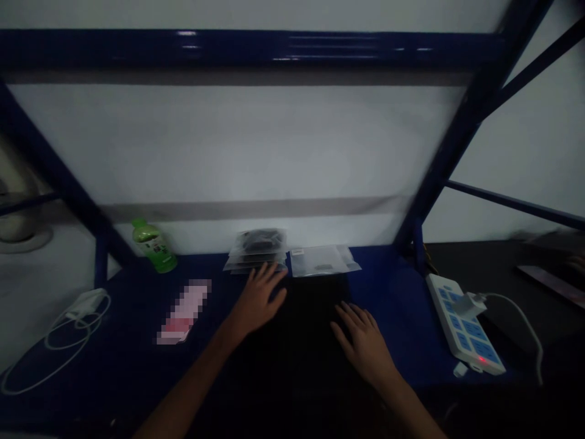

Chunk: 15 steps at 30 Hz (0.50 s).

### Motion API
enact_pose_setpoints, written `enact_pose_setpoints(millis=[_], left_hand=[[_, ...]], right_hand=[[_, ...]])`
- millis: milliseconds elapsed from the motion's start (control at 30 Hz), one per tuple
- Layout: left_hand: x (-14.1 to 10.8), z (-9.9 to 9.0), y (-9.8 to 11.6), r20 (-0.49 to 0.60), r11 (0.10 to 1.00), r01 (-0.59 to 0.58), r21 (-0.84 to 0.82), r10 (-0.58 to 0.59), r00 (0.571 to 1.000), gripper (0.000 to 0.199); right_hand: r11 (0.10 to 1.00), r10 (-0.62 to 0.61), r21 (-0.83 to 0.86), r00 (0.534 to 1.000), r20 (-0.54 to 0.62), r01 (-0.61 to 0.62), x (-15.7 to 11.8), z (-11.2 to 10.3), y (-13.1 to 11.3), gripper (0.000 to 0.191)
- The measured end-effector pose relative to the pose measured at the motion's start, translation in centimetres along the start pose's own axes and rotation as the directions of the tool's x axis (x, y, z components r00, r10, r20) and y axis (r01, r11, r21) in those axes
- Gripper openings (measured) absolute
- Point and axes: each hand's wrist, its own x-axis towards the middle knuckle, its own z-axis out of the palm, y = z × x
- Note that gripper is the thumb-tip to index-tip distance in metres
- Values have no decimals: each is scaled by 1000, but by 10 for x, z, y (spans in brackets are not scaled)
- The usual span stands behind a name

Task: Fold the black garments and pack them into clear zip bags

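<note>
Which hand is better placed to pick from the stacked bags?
Left, I'd judge: the left hand has fingers at the near edge of the stacked bags, whereas the right hand is farther back, rightward.

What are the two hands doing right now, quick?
Left hand: open, empty, fingers by the stacked plastic bags.
Right hand: open, empty, over the black mat.

Dimly lit overall, with pale glare streaks along the blue beam [247,50], near-black shadow across the bench [375,292], soft blur and wide-angle stretching toward the edges.
</note>
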Motion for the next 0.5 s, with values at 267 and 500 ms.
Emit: enact_pose_setpoints(millis=[267,500], left_hand=[[-64,39,30,215,998,11,-65,3,977,55],[-59,37,30,230,998,10,-56,3,973,55]], right_hand=[[982,-180,99,948,263,160,6,-10,-12,60],[981,-180,126,940,288,149,8,-11,-11,59]])
